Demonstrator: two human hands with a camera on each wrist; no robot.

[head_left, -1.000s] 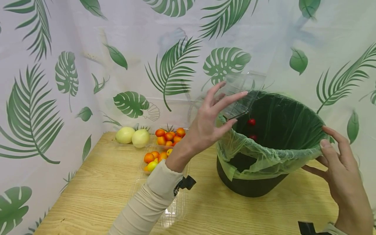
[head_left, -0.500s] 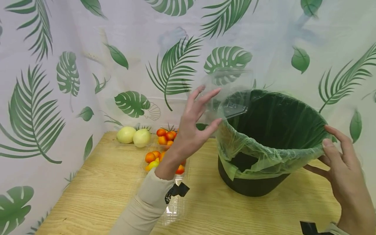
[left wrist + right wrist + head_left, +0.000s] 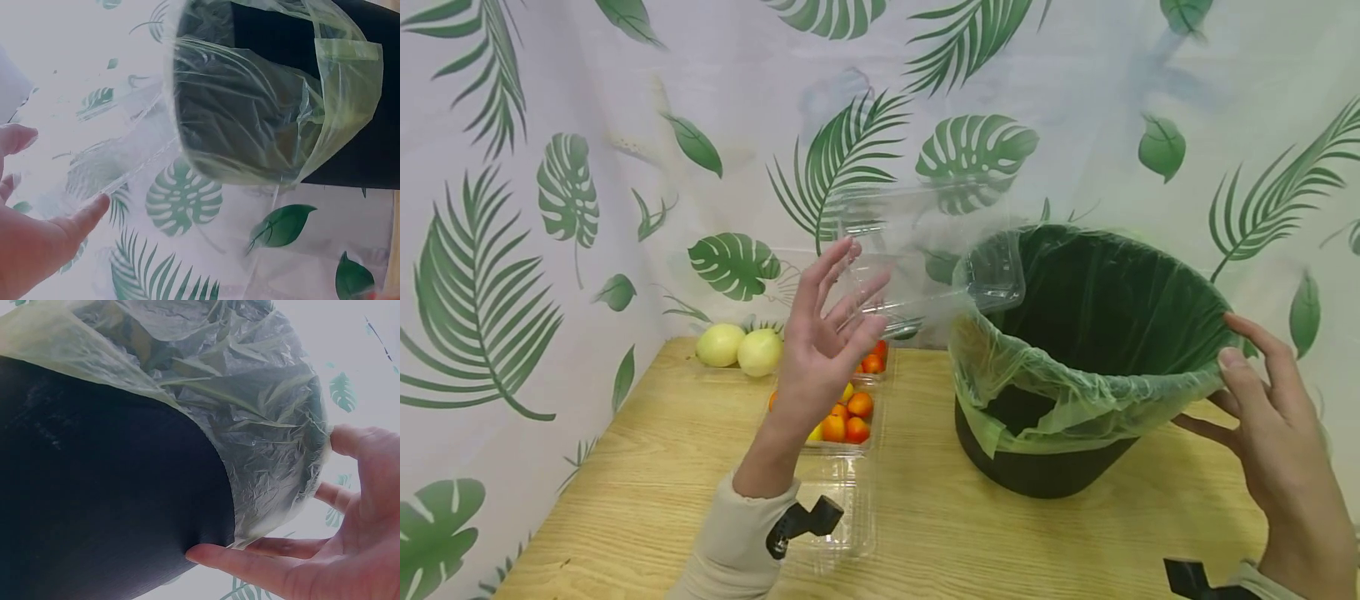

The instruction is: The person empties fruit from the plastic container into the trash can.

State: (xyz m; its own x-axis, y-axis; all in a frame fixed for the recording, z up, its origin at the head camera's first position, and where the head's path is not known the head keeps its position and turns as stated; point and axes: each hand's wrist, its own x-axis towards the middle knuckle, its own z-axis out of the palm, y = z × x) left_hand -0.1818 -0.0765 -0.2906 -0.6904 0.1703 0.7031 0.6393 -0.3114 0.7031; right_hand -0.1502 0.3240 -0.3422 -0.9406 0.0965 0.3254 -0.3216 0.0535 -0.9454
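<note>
My left hand (image 3: 816,354) holds a clear plastic box (image 3: 928,246) by its near end, thumb and fingers at its edges. The box's far end overlaps the left rim of the bin in the head view, and no fruit shows inside it. In the left wrist view the same box (image 3: 119,140) looks faint against the leafy backdrop. A black bin (image 3: 1037,471) lined with a thin green bag (image 3: 1097,400) stands tilted on the table. My right hand (image 3: 1273,400) grips its right rim, thumb and fingers on the liner and wall. The bin's bottom inside is hidden.
On the wooden table (image 3: 647,500), left of the bin, clear boxes hold small orange, red and yellow fruits (image 3: 835,425). A clear box (image 3: 842,504) lies in front of them. Two pale green round fruits (image 3: 758,352) sit behind. A leaf-print sheet (image 3: 737,158) hangs close behind the bin.
My left hand has drawn the clear box left and lower, away from over the bin, and levelled it. Two red cherries seen at the bin's opening are out of sight. My right hand stays put.
</note>
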